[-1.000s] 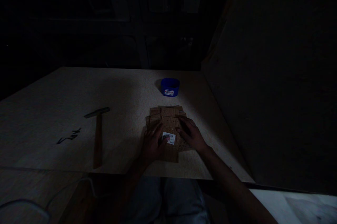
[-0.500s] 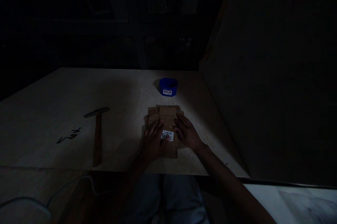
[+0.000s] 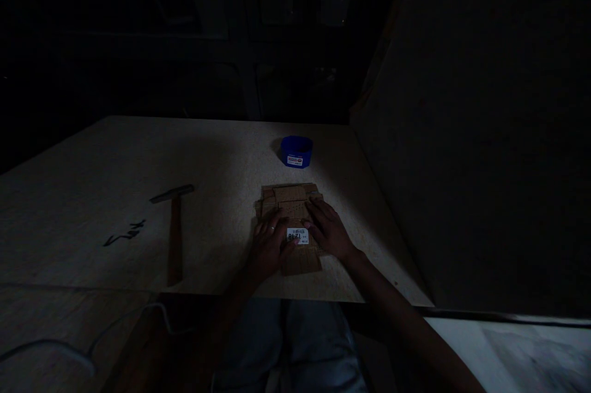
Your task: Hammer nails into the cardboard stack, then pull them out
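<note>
A pile of tan perforated boards (image 3: 290, 202) lies on the wooden table (image 3: 138, 196) in dim light. The top board carries a white label (image 3: 298, 236) with dark print. My left hand (image 3: 268, 248) lies flat on the pile's left side, fingers stretched out, a ring on one finger. My right hand (image 3: 329, 230) rests on the right side with its fingers spread over the boards. Both hands press on the pile and neither is wrapped round anything.
A blue round tub (image 3: 296, 151) stands behind the pile. A hammer (image 3: 173, 226) lies to the left, beside black marks (image 3: 124, 234) on the tabletop. A large upright board (image 3: 471, 134) walls the right side. A cable (image 3: 92, 337) hangs below the table's front edge.
The pile has been squared up a little and the label now sits straighter between my hands. Both hands stayed flat on the boards.
</note>
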The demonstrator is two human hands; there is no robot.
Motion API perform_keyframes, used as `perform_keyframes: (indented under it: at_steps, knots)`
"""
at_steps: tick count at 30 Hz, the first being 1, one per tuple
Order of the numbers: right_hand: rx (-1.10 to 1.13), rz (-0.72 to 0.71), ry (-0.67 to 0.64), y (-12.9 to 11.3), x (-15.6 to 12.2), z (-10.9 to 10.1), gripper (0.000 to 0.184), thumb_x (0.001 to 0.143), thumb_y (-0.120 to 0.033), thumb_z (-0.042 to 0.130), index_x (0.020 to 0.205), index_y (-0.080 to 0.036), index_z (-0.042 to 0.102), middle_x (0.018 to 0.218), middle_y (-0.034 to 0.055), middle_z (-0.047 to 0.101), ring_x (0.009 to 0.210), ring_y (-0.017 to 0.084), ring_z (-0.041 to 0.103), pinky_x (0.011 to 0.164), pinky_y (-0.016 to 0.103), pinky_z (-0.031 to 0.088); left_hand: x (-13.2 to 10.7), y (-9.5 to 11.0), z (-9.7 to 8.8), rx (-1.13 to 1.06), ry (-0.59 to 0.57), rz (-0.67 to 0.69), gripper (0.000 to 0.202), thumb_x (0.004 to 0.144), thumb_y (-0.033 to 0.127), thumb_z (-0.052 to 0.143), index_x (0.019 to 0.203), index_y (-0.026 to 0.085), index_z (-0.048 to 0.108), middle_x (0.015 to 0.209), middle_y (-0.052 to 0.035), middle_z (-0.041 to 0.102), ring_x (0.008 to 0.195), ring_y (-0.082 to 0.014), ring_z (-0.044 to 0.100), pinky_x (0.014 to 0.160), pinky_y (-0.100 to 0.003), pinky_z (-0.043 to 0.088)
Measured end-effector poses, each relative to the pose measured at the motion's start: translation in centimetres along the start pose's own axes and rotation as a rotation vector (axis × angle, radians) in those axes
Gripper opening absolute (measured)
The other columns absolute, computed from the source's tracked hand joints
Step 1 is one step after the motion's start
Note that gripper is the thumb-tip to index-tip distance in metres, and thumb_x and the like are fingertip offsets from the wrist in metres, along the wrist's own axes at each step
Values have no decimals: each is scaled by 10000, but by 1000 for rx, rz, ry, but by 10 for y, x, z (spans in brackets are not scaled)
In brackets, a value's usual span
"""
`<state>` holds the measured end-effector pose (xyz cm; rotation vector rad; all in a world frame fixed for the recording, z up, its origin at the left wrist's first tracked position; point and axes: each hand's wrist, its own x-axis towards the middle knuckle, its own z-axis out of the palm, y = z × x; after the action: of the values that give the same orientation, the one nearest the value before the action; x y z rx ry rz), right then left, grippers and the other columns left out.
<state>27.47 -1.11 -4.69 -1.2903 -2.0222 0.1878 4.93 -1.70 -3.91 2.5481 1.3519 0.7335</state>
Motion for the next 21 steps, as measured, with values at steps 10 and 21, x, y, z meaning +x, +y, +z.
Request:
perform_keyframes:
  at_steps: [10, 21]
  knots:
    - [122, 24, 2, -2, -1, -6, 602, 957, -419, 567, 1498, -215, 398, 1441, 160, 535, 1331, 301, 493, 1081, 524, 436, 0, 0, -3, -53, -33, -61, 590, 948, 509, 504, 1408, 145, 441, 1564, -211, 350, 1438, -313, 364, 1126, -506, 341]
    - [14, -82, -102, -4, -2, -6, 630, 996, -429, 488, 1565, -256, 280, 1500, 120, 495, 1393, 310, 440, 1103, 551, 395, -1, 1, 2, -11, 22, -12, 536, 970, 455, 485, 1408, 145, 479, 1573, -199, 337, 1476, -329, 285, 1143, -531, 337]
